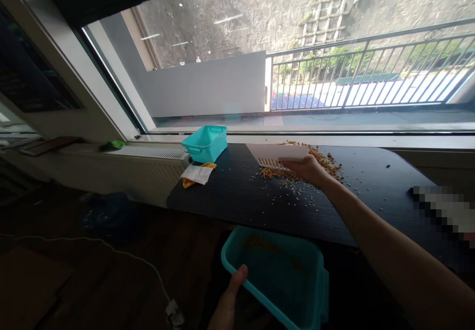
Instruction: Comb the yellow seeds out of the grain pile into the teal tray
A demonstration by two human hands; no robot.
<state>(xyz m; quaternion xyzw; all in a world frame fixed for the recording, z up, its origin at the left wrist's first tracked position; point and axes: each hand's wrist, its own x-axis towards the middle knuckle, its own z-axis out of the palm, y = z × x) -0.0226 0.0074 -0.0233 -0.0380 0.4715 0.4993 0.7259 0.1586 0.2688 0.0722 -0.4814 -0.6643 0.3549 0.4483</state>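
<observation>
My right hand (306, 169) reaches over the dark table and grips a flat white panel (278, 152) with a row of slots along its lower edge. The panel is tilted over a pile of yellow-brown kernels (328, 162), covering part of them. Small white grains (297, 191) lie scattered on the near side of the pile. Below the table's front edge, my left hand (230, 295) holds the rim of a teal plastic bin (274, 298), thumb over the side and the other fingers hidden. Some kernels (263, 243) lie inside the bin.
Another teal bin (210, 144) stands at the table's far left, beside a white and orange cloth (198, 174). A radiator (148, 164) adjoins the dark table (222, 201). A blurred-out object (445, 211) lies at right. A white cable (137, 258) crosses the floor.
</observation>
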